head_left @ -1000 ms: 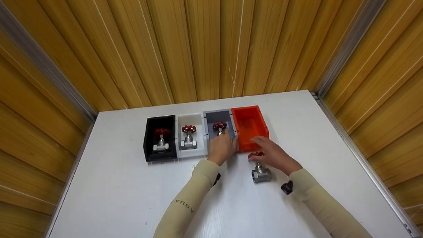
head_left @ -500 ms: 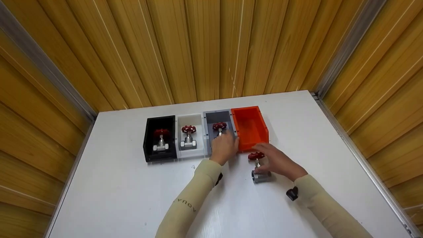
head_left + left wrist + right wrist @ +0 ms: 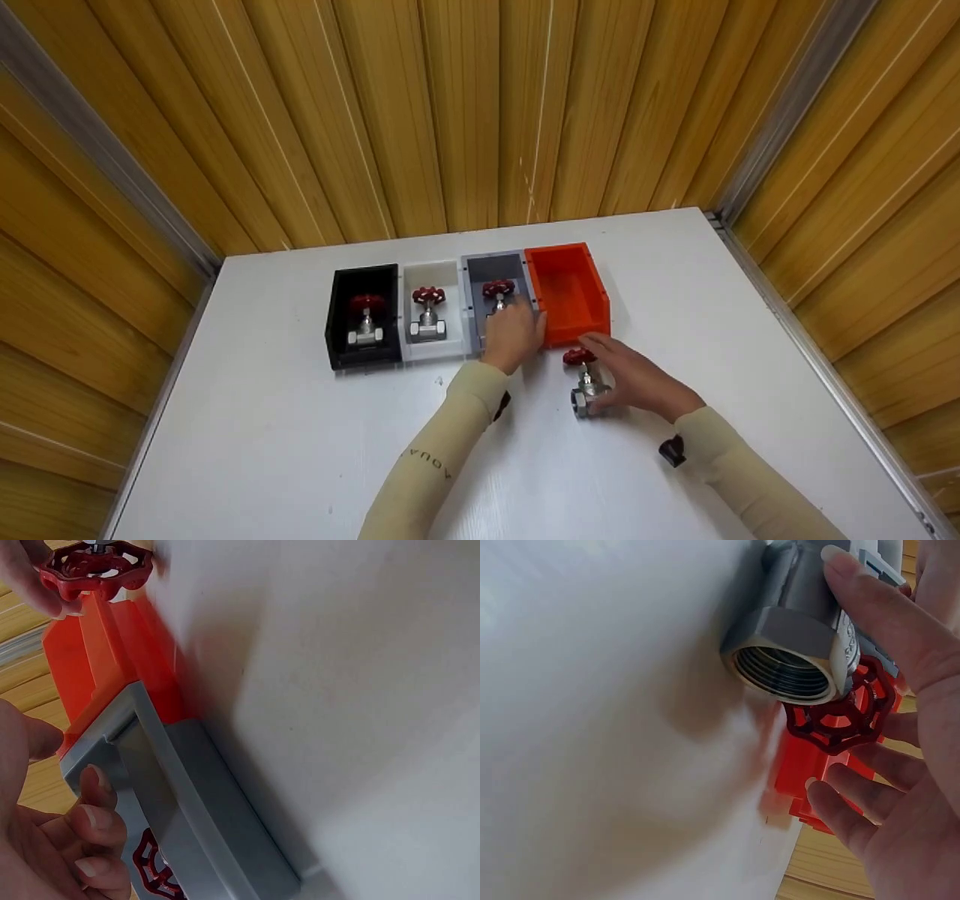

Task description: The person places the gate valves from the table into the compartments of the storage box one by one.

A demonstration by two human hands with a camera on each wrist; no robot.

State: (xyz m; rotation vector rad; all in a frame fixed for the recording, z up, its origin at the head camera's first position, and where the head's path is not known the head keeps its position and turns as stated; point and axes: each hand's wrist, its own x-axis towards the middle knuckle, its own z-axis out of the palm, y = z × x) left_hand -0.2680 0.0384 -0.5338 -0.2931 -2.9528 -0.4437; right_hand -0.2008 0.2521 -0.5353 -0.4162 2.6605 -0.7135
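Note:
My left hand (image 3: 514,336) is over the front of the grey bin (image 3: 525,256); its fingers are loosely bent and hold nothing. A gate valve with a red handwheel (image 3: 498,288) lies in that bin, its body partly hidden by this hand. In the left wrist view the handwheel (image 3: 156,867) shows below the fingertips. My right hand (image 3: 637,379) is spread beside another gate valve (image 3: 586,381) on the table, in front of the orange bin (image 3: 604,304). In the right wrist view the thumb lies along the valve's steel body (image 3: 795,630); the other fingers extend by its handwheel (image 3: 840,720).
A black bin (image 3: 334,322) and a white bin (image 3: 409,276) stand left of the grey one in the same row. Each contains a gate valve with a red handwheel. Wood-patterned panels (image 3: 465,112) rise behind the white table (image 3: 262,420).
My right hand has come down and slightly right, from the handwheel to the side of the loose valve's body. My left hand has drifted slightly right and toward me, while the valves stay put.

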